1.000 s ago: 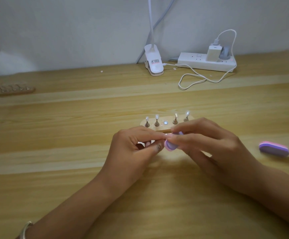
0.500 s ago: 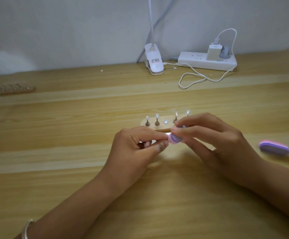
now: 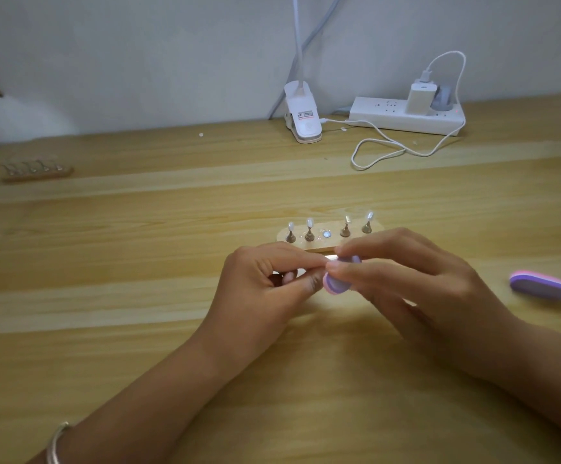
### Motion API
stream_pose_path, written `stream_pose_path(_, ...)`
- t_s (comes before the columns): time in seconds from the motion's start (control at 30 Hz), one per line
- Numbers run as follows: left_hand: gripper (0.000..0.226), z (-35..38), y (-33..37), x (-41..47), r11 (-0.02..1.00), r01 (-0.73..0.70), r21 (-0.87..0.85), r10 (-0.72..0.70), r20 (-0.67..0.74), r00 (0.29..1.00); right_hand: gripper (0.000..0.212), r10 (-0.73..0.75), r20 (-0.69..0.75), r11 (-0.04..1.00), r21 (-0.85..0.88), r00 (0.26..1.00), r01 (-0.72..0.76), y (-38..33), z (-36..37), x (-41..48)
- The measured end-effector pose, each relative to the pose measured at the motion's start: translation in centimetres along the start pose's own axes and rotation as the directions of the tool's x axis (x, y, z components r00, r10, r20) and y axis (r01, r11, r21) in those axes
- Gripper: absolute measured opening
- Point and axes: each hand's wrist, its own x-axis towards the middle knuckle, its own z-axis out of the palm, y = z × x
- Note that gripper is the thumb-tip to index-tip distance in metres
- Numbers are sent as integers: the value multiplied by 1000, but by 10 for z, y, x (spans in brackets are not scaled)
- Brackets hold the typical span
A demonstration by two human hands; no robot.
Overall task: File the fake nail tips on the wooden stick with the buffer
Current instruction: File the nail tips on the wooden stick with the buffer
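**Left hand point(image 3: 265, 283) and right hand point(image 3: 416, 283) meet in the middle of the desk point(image 3: 138, 296)**

The left hand has its thumb and first finger pressed together, and they pinch a small pale thing point(image 3: 331, 258). Most of it is hidden by the fingers, so I cannot tell what it is. The right hand grips a small oval buffer with purple and pink layers point(image 3: 337, 283). Its thumb and fingers are curled round the buffer. The buffer's end sits right against the tips of the left hand's fingers.

Just behind the hands lies a flat, light wooden stick point(image 3: 326, 244) on the light wooden desk. Four small brown cones stand on it in a row, and each one holds up a clear fake nail tip point(image 3: 309, 223). Two are on the left and two are on the right. Between them is a little round silver spot point(image 3: 326, 234).

A second purple and pink oval buffer point(image 3: 540, 284) lies on the desk, off to the right of the right hand. Another wooden stick with nail tips point(image 3: 38, 170) lies far away on the left. At the back, near the wall, sit a white clip lamp point(image 3: 302, 118) and a long white power strip point(image 3: 403, 118) with a white charger point(image 3: 419, 98) and a looping white cable point(image 3: 389, 152). A thin silver bracelet point(image 3: 56, 443) is on the left wrist.
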Motion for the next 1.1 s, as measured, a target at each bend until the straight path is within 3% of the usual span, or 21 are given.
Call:
stream_pose_path(0.13, 15, 2, -1, 0, 999, 32, -14, -33, -21, 999, 22, 78, -50, 997, 11, 996, -78, 4, -4, 2)
stream_pose_path(0.27, 14, 0, -1, 0, 998, 26, -62, -26, 6, 1000, 21, 9, -9, 1000, 28, 1000, -9, -2, 2, 0)
stream_pose_path(0.43, 15, 1, 0, 1, 998, 39, -40, -39, 11, 999, 22, 85, -54, 996, 31, 995, -84, 4, -3, 1)
stream_pose_path(1.1, 16, 1, 2, -1, 999, 16, -39, -15, 25, 1000, 22, 40, -43, 996, 77, 998, -36, -3, 1, 2)
